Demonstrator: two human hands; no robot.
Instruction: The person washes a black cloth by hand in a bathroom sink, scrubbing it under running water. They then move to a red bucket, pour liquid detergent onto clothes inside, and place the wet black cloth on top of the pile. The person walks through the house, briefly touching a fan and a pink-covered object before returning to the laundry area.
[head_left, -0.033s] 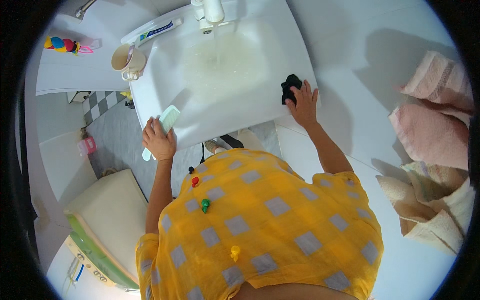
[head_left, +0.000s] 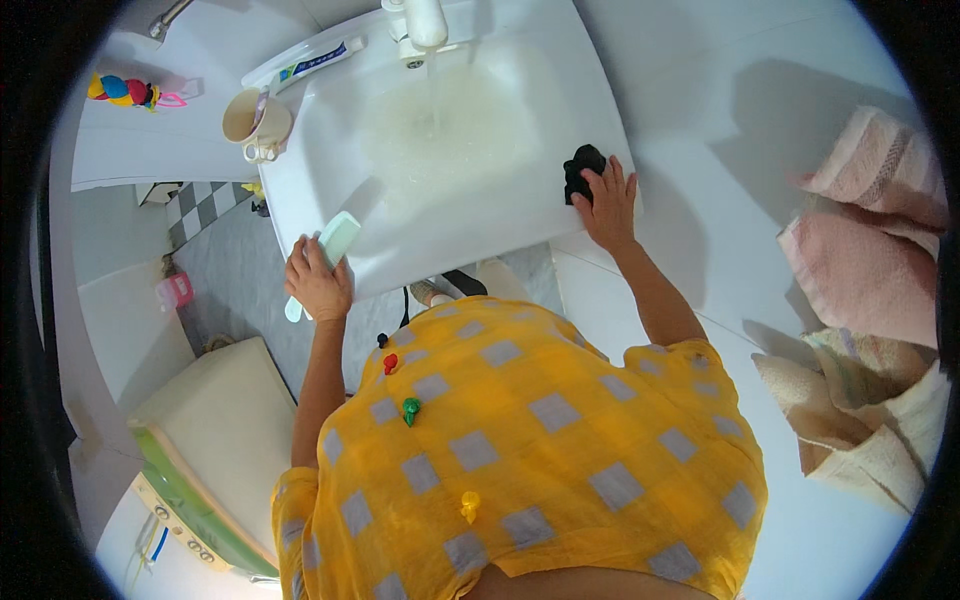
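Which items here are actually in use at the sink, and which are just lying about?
In use:
- left hand gripping a pale green plastic brush
- right hand on a crumpled black cloth
- white ceramic sink, water running from the white tap

Lying about:
- cream mug
- toothpaste tube
- colourful toy
- pink towels

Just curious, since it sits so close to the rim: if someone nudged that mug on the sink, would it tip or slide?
The mug looks squat and wide-mouthed, so it would probably slide rather than tip. It appears ceramic, hence likely fragile if knocked off the sink. With water running from the tap, the rim may be wet and slippery.
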